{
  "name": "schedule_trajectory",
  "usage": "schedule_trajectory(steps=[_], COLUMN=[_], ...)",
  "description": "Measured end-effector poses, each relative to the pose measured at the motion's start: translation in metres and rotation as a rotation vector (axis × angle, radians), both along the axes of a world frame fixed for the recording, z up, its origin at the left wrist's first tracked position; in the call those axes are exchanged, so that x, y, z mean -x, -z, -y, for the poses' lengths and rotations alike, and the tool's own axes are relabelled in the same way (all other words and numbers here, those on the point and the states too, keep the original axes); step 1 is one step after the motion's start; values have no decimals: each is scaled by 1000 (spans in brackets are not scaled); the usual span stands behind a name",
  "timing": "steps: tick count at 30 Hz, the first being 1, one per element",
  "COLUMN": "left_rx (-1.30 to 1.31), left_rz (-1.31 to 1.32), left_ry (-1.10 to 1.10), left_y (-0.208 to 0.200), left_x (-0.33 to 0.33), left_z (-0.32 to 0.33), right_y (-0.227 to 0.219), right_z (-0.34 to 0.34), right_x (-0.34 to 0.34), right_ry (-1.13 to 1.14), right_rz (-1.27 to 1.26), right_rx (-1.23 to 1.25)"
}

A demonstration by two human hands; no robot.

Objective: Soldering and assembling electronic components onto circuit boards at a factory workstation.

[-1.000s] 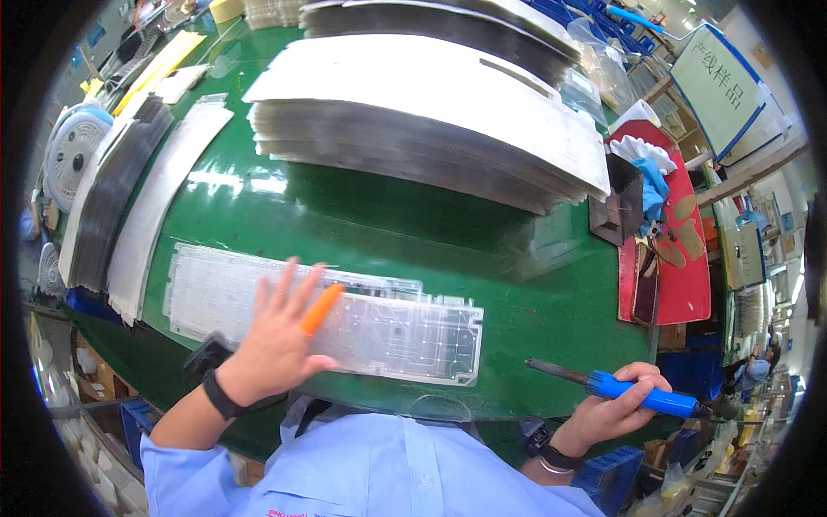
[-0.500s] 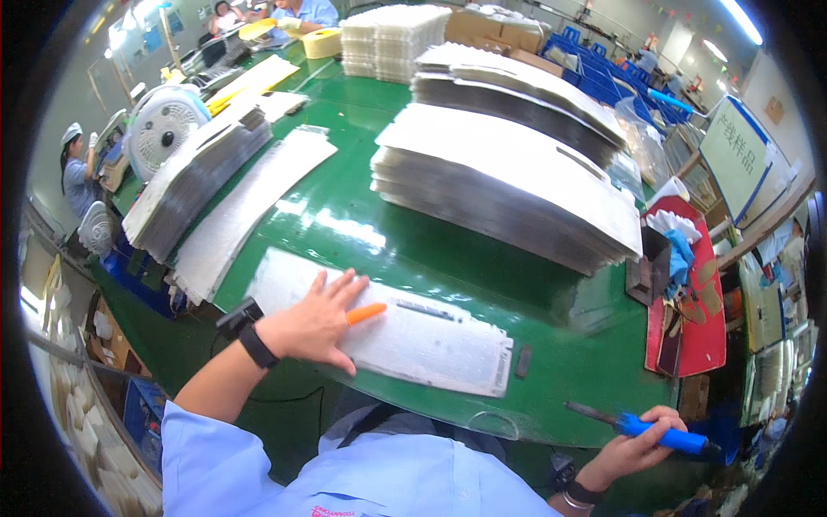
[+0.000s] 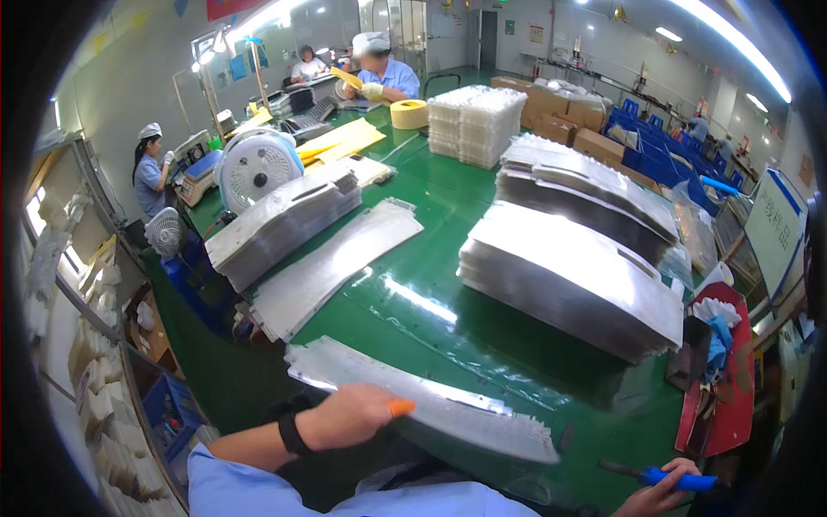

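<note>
A long, thin silvery metal panel point(image 3: 431, 398) lies near the table's front edge, its near side tilted up a little. My left hand point(image 3: 357, 416), with an orange finger cot on one finger, is closed on the panel's near edge; its fingertips are partly hidden. At the lower right my right hand point(image 3: 662, 493) grips a file point(image 3: 693, 482) by its blue handle. The file's dark flat blade points left, apart from the panel. A small dark block point(image 3: 565, 439) sits just beyond the panel's right end.
Tall stacks of metal panels point(image 3: 568, 280) stand on the green table point(image 3: 413, 340). Further panels point(image 3: 336, 263) lie at left, near a white fan point(image 3: 258, 172). A red board point(image 3: 732, 396) with cloths and tools is at right. Co-workers point(image 3: 392, 79) sit at the far end.
My left hand has gone from lying spread on the panel to gripping its near edge, and the panel has tilted. My head view has swung up and left. The file stays in my right hand.
</note>
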State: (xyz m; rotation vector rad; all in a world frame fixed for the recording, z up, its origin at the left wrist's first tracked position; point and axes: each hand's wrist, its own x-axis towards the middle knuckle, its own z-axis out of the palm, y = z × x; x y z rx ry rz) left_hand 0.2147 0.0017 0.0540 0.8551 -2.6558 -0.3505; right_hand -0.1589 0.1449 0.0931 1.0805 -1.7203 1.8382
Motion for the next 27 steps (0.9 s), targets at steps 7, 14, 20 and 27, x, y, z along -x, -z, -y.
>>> schedule_trajectory(steps=[7,14,20,27], left_rx=[137,978,674,467], left_rz=[-207,324,460,97], left_ry=[-700,-802,-864,-645], left_y=[-94,-16,100,88], left_x=[-79,-88,-96,-84], left_z=[123,188,199,199], right_y=[-3,1,-10,31], right_z=[7,13,0,-41], right_x=[1,2,-10,-3], right_ry=[27,31,35,-63], right_rz=[37,-7,2,53], right_rx=[-32,-62,-37,32])
